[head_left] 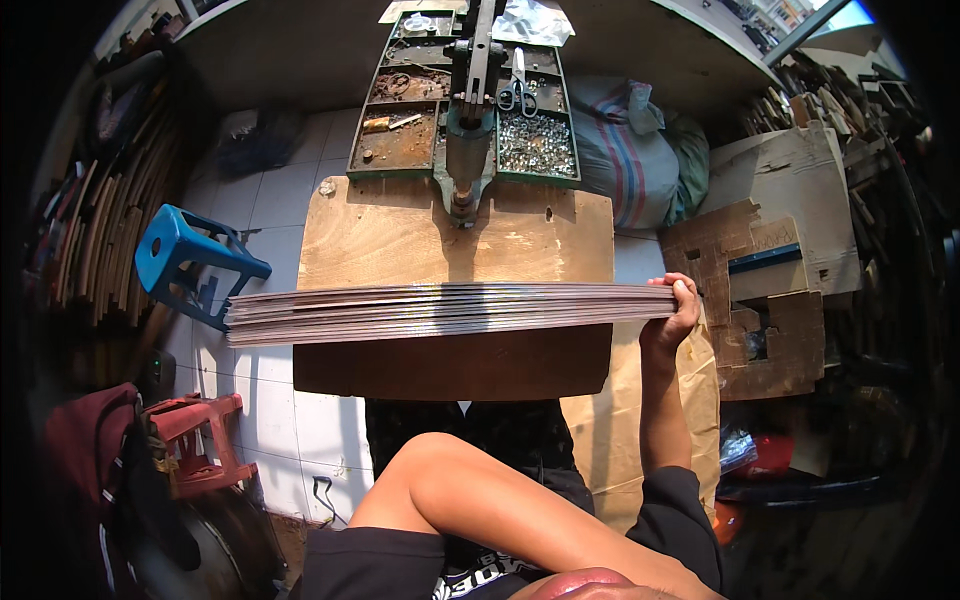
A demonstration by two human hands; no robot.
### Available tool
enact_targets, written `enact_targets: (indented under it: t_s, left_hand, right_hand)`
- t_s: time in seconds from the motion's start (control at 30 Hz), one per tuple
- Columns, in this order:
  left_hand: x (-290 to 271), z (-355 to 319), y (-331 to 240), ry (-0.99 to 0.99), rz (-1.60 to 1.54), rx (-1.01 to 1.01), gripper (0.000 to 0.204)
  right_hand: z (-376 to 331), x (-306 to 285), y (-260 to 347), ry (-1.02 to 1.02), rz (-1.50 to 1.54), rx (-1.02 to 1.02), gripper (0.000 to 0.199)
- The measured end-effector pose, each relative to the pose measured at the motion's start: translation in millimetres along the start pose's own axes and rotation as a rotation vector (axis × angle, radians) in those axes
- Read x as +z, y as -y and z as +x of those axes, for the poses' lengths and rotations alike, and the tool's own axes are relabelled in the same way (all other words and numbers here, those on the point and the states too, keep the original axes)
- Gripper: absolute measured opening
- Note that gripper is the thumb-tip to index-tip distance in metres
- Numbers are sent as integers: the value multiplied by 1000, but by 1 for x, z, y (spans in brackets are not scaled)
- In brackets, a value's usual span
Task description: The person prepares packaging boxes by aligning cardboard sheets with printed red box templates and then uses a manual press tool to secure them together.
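A long stack of thin, flat boards [450, 312] lies crosswise over the wooden tabletop [380, 220], seen by its greyish edges; their material is hard to tell. Its left end sticks out past the table. My right hand [675, 308] is closed around the stack's right end, thumb on the near side. My left arm is bent across my body at the bottom, and its hand is out of view. Beyond the stack, a green metal hand press [467, 150] stands at the table's far edge, its lower tip above the wood.
Behind the press, a compartment tray [575, 160] holds small shiny metal pieces and scissors [517, 85]. A blue stool [185, 245] and a red stool [200, 430] stand left. At right are a striped sack [620, 150], brown board pieces [700, 250] and brown paper [620, 430].
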State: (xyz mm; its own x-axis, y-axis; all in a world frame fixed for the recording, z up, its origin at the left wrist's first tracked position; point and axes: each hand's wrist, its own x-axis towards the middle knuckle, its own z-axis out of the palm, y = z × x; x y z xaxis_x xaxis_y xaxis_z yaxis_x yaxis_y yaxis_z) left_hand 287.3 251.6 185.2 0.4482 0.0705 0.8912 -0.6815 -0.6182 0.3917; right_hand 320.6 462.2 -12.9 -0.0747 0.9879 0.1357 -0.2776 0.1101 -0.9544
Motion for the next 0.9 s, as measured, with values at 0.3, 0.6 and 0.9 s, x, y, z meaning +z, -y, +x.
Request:
enact_targets:
  t_s: [0.3,0.6,0.9]
  left_hand:
    - [-30,-67,-79,170,252,-537,47]
    - [-22,-40,-267,432,281,-594,23]
    - [-21,-57,-253,394,281,-568,25]
  right_hand:
    - [-5,14,-1,-62,87,-6,20]
    - [-4,21,0,-80,58,-40,16]
    - [0,20,0,-64,-1,-46,18]
